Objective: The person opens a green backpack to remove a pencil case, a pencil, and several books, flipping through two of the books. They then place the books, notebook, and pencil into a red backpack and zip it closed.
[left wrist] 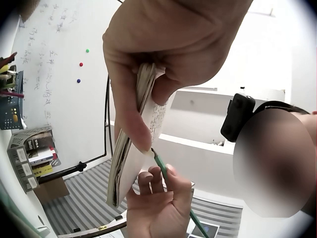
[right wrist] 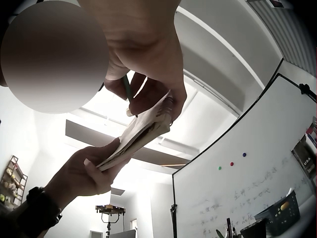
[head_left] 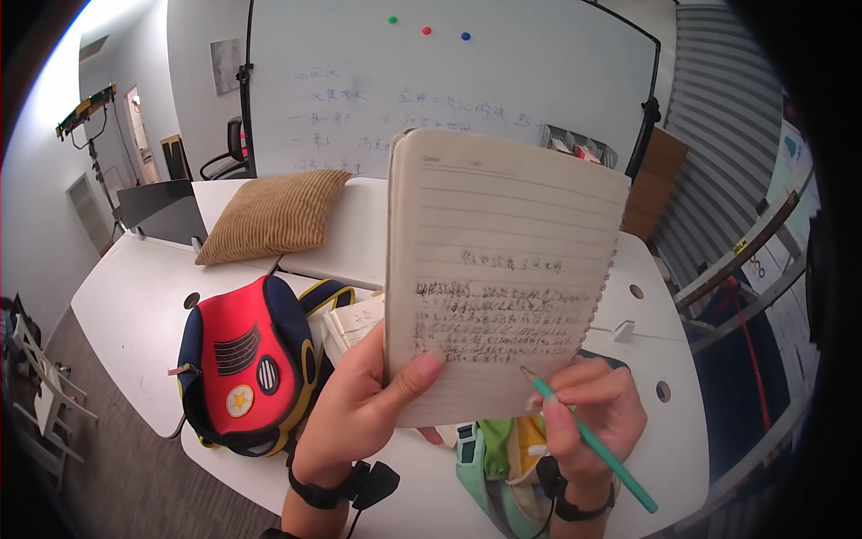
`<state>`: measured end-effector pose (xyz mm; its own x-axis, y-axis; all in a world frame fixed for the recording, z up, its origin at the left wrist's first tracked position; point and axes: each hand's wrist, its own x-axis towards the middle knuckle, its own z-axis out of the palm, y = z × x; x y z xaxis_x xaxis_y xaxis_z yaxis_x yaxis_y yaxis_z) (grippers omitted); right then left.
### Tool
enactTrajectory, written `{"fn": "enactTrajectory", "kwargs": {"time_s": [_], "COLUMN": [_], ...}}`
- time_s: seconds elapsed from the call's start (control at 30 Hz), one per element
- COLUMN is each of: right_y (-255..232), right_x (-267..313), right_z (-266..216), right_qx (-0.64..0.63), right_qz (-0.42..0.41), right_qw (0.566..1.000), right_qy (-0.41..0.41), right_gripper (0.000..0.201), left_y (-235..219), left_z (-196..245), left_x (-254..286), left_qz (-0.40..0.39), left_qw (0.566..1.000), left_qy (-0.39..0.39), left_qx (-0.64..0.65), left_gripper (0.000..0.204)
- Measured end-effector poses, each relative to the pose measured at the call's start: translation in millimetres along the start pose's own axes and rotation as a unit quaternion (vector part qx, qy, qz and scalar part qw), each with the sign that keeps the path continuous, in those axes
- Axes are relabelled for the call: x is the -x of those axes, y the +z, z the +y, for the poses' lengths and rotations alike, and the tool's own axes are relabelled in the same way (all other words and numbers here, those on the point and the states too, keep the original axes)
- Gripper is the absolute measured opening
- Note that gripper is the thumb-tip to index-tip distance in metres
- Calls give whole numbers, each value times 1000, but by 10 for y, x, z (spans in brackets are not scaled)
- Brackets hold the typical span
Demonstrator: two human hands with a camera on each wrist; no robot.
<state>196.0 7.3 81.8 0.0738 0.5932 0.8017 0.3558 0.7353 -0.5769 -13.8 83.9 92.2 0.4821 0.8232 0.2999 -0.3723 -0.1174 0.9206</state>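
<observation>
My left hand (head_left: 359,409) holds up a lined notebook (head_left: 512,211) by its lower left edge, thumb flat on the page. Several rows of dark handwriting fill the middle of that page, under a short heading. Between thumb and fingers, my right hand (head_left: 602,404) pinches a green pencil (head_left: 597,446). Its tip is right at the page, by the end of the lowest written row. In the left wrist view, the notebook (left wrist: 124,163) shows edge-on, its pages folded back in a thick stack. The right wrist view shows the notebook (right wrist: 141,134) from below.
A red and navy backpack (head_left: 238,332) and a brown corduroy cushion (head_left: 274,216) lie on the white table (head_left: 135,296). Papers (head_left: 355,319) stick out behind the notebook. Below my hands sits a mint-green bag (head_left: 480,476). Behind the table stands a whiteboard (head_left: 539,63).
</observation>
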Motion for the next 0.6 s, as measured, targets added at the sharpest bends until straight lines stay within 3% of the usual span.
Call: {"fn": "enactTrajectory", "kwargs": {"time_s": [0.3,0.4,0.6], "right_y": [19,68,38], "right_x": [17,23,-5], "right_z": [-3,82,6], "right_qx": [51,71,73], "right_qz": [14,64,19], "right_qw": [999,995,997], "right_qy": [-3,-37,-11], "right_gripper": [16,20,17], "left_y": [74,95,105], "left_z": [51,52,96], "left_x": [12,35,69], "left_qz": [0,9,17], "left_qw": [1000,1000,999], "left_qy": [-11,-11,-17], "left_qx": [-7,-23,-31], "left_gripper": [47,45,42]}}
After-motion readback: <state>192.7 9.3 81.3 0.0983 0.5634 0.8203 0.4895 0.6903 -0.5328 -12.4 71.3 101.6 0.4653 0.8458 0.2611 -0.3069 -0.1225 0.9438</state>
